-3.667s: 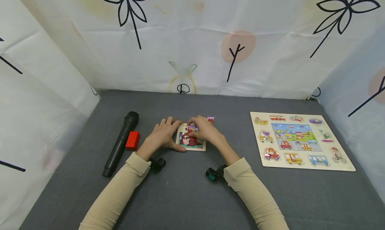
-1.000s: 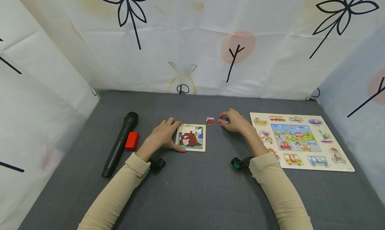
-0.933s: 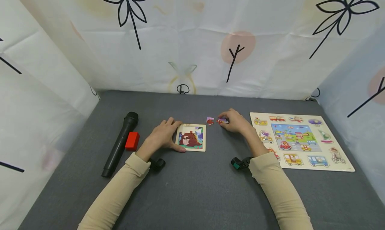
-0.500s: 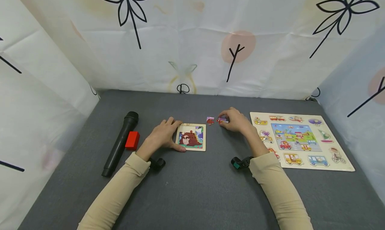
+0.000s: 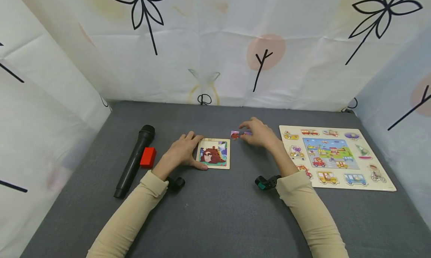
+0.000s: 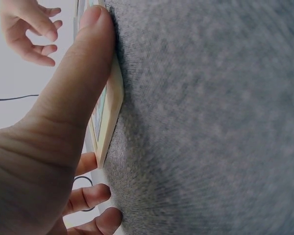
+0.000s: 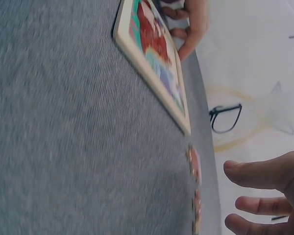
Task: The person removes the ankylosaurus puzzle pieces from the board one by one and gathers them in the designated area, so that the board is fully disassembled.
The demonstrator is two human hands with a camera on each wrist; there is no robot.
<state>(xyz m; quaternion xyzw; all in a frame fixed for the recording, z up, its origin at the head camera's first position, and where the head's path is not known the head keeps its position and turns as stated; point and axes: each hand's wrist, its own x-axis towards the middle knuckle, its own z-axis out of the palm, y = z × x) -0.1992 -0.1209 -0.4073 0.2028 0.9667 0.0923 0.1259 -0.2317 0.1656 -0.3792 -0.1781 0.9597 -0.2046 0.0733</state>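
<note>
Since half a second ago, the right hand point(image 5: 258, 133) has released the outer jigsaw piece point(image 5: 248, 133), its fingers now parted and lifted. Nearest, the left hand point(image 5: 182, 152) grips the left side of the wooden jigsaw tray point(image 5: 228, 153), probably to stop it sliding; past the tray's far right corner, the inner jigsaw piece point(image 5: 234, 135) lies beside the outer one, presumably within easy reach.
</note>
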